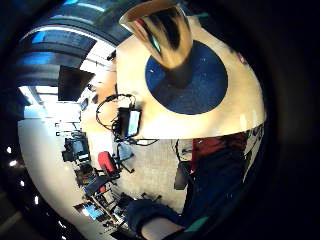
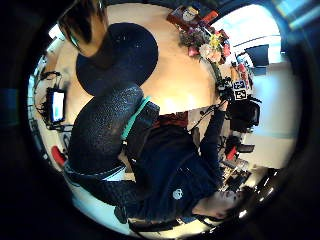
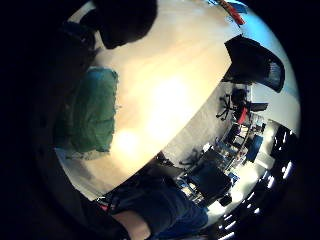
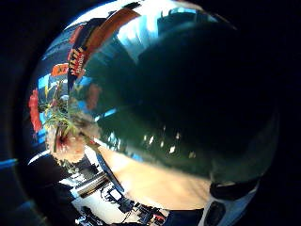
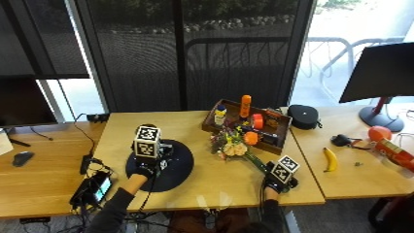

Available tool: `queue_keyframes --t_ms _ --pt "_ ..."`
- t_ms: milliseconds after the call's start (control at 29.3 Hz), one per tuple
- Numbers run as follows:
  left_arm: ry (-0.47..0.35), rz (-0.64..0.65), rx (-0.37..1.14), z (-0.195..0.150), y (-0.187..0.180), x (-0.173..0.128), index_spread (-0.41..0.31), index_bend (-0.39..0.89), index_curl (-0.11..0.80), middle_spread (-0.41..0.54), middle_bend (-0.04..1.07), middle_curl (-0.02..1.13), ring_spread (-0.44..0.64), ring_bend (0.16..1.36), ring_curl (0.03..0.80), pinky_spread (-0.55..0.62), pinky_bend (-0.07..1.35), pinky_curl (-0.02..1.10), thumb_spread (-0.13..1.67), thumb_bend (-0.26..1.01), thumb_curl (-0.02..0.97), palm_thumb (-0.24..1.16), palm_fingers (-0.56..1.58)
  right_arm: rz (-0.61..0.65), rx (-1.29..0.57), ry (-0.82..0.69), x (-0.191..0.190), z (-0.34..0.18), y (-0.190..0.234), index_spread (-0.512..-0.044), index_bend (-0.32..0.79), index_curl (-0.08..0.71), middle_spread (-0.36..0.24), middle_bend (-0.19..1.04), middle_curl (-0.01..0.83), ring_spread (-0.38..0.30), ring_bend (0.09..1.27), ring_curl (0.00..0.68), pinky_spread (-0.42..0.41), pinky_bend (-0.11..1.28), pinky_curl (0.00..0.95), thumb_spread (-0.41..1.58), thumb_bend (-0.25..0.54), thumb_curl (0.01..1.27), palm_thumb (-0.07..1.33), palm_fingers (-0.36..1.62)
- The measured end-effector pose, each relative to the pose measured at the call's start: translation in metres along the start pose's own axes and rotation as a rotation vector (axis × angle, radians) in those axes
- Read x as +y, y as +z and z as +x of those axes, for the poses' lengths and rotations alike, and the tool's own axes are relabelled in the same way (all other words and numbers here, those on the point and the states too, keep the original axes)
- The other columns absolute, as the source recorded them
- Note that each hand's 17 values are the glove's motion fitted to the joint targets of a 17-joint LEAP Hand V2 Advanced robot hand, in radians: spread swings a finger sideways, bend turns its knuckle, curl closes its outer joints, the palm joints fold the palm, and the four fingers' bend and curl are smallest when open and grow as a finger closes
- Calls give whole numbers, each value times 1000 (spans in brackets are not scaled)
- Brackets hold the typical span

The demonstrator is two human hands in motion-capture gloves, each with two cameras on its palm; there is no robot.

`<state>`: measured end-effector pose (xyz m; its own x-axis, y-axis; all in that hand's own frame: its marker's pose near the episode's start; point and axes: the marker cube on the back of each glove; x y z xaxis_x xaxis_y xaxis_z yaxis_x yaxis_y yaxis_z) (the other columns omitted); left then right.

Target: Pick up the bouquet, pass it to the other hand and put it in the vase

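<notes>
A pale wooden surface point(image 5: 207, 170) stands before dark windows, with a second one alongside carrying a banana point(image 5: 330, 159), a black pouch point(image 5: 302, 116) and a monitor foot. Near the far edge sits a brown tray point(image 5: 223, 127) of bottles. The bouquet point(image 5: 234, 143) lies on the surface just in front of that tray, blooms toward the tray and green stems point(image 5: 257, 162) running back to the right hand point(image 5: 279, 180). In the right thumb side palm view the flowers point(image 4: 66, 141) show beyond the palm, and the green stem end point(image 3: 90, 117) fills much of the little finger side view; whether that grip has closed on the stems cannot be told. The left hand point(image 5: 150, 167) is over a round dark mat point(image 5: 175, 170), and the gold vase point(image 2: 85, 25) stands on the mat point(image 2: 130, 50) close to that palm. Its grip cannot be told either. A small device with a screen point(image 5: 94, 189) lies by the left edge among cables.
</notes>
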<state>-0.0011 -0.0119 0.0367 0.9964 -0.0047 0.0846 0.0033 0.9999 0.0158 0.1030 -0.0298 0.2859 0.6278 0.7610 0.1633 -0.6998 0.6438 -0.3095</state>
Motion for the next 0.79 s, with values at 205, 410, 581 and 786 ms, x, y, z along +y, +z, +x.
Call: queue_keyframes --t_ms 205,410,581,786 --pt "2 -2 7 -4 4 1 7 122 195 222 202 351 281 660 284 315 545 340 1184 -17 256 184 62 194 -24 29 -3 -5 3 -254 445 353 -175 343 444 -218 484 351 -101 224 278 1176 118 370 942 1119" --pt "-16 -11 16 -11 7 -2 7 121 199 230 199 356 283 660 284 316 545 342 1185 -17 258 183 61 316 -135 -30 -10 -4 1 -256 347 378 -214 457 487 -226 619 423 -202 325 337 1132 83 363 951 1306" --pt "-18 -30 20 -9 9 -7 7 120 202 232 198 360 284 660 284 316 545 344 1185 -17 260 183 61 348 -194 -58 -19 0 0 -241 433 437 -202 562 532 -226 661 476 -222 413 401 1055 -38 322 774 1416" --pt "50 -74 64 13 5 -9 7 123 207 233 196 363 285 660 285 316 544 345 1185 -17 262 182 61 407 -486 -207 -28 -19 -6 -235 488 481 -195 642 580 -218 712 508 -224 498 448 1024 -15 323 790 1410"
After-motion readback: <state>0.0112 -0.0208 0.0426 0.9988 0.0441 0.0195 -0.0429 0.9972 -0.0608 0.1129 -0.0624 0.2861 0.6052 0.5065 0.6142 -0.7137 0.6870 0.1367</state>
